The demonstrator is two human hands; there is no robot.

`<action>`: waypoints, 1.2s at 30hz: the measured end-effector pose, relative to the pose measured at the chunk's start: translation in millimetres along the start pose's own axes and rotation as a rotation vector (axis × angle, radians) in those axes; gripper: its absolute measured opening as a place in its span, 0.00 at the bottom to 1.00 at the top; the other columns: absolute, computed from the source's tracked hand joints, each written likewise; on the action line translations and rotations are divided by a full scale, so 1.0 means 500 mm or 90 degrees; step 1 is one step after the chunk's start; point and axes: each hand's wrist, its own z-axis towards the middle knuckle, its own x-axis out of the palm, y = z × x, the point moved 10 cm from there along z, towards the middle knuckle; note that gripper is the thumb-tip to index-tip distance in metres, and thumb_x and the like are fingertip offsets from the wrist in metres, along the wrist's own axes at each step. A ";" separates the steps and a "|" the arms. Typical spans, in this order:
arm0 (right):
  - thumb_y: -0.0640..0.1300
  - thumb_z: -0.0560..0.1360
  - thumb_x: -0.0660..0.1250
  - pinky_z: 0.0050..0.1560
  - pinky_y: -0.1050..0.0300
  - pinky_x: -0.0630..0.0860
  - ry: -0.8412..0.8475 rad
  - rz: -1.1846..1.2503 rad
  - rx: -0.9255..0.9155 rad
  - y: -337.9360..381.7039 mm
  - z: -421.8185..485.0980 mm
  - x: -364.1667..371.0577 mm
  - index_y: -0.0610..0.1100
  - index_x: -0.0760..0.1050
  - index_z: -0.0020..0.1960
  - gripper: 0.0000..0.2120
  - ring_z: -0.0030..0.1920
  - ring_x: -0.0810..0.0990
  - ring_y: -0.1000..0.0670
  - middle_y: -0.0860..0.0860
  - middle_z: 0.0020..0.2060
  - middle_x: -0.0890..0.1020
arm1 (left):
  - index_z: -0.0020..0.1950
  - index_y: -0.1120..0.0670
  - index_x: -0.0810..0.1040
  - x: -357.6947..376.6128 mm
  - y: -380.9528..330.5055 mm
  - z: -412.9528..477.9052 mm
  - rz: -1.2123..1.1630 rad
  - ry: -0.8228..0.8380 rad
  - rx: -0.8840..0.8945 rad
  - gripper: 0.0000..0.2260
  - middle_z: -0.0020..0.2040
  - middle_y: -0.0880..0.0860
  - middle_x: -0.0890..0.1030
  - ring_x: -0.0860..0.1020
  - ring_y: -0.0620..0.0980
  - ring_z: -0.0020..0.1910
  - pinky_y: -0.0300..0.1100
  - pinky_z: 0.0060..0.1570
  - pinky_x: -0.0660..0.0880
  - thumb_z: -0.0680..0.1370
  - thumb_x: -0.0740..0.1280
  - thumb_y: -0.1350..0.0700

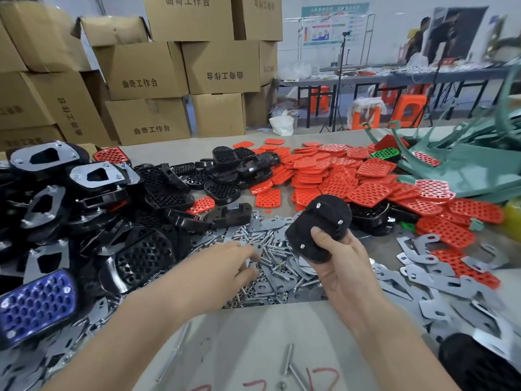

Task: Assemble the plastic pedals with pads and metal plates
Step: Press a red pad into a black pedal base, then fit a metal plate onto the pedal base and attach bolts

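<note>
Your right hand (338,266) has its grip closed round the black pedal (318,227). The thumb lies on its near face, and the pedal is held clear above the surface (253,334), underside toward you, with three screw ends standing proud. The pedal reads as light, rigid moulded plastic, glossy and liable to slip. Hold it by the rim and keep your fingers off the screw ends so a plate can seat. Your left hand (225,266) has its fingers bent down into the heap of screws (267,246); whether its grip has a piece cannot be told. The metal plates (423,277) lie overlapped at right; they look thin and probably sharp-edged, so lift one by its edge. The red pads (352,179) are heaped beyond, and finished pedals (98,176) are stacked at left. Loose hardware crowds the working area directly beneath the pedal.
</note>
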 end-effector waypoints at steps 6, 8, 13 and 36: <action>0.27 0.80 0.61 0.46 0.53 0.85 -0.008 0.003 -0.011 0.004 0.001 -0.002 0.39 0.79 0.59 0.14 0.46 0.88 0.46 0.44 0.48 0.88 | 0.68 0.38 0.70 0.033 -0.007 -0.038 -0.033 0.084 0.044 0.13 0.56 0.37 0.73 0.70 0.34 0.53 0.36 0.57 0.68 0.84 0.58 0.45; 0.27 0.80 0.62 0.44 0.55 0.85 -0.008 -0.004 -0.016 0.006 0.001 -0.003 0.40 0.80 0.56 0.13 0.45 0.88 0.47 0.46 0.46 0.88 | 0.68 0.40 0.71 0.042 -0.003 -0.048 -0.017 0.097 0.047 0.12 0.58 0.39 0.72 0.68 0.37 0.59 0.39 0.63 0.68 0.85 0.57 0.47; 0.27 0.80 0.62 0.43 0.54 0.85 -0.009 -0.013 -0.022 0.008 0.004 -0.008 0.40 0.80 0.54 0.13 0.43 0.88 0.47 0.47 0.43 0.88 | 0.67 0.40 0.72 0.045 0.012 -0.052 -0.025 0.094 0.026 0.12 0.58 0.38 0.71 0.69 0.37 0.60 0.41 0.64 0.68 0.84 0.57 0.45; 0.26 0.79 0.61 0.54 0.44 0.84 -0.022 0.003 0.051 -0.011 0.002 -0.004 0.35 0.77 0.63 0.15 0.48 0.86 0.41 0.41 0.49 0.86 | 0.57 0.50 0.71 -0.045 0.018 -0.007 0.328 -0.182 -0.154 0.09 0.51 0.48 0.73 0.76 0.48 0.52 0.41 0.38 0.66 0.83 0.55 0.49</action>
